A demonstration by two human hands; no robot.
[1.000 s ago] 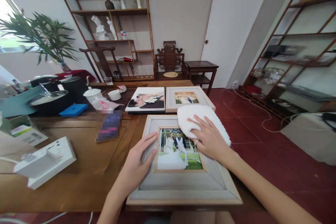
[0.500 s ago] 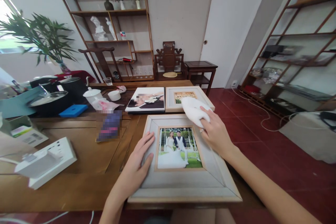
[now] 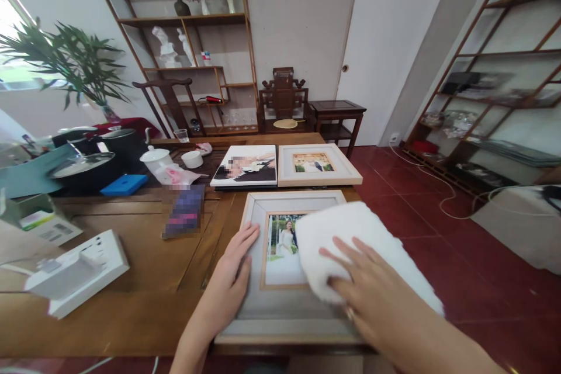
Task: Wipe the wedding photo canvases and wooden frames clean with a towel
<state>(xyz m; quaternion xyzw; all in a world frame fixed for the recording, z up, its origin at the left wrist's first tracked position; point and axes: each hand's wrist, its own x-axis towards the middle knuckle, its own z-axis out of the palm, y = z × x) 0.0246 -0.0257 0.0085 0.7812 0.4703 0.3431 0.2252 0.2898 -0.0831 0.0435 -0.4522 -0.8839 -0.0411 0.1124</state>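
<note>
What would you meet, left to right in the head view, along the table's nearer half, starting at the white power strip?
White power strip, pixelated purple item, left hand, visible part of the near photo, white cloth. The right hand overlaps the cloth, so it is left out.

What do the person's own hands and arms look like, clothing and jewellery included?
The left hand and right hand are ungloved, and no sleeves show on the forearms. The right hand wears a ring; none shows on the left. No watch or bracelet is visible.
</note>
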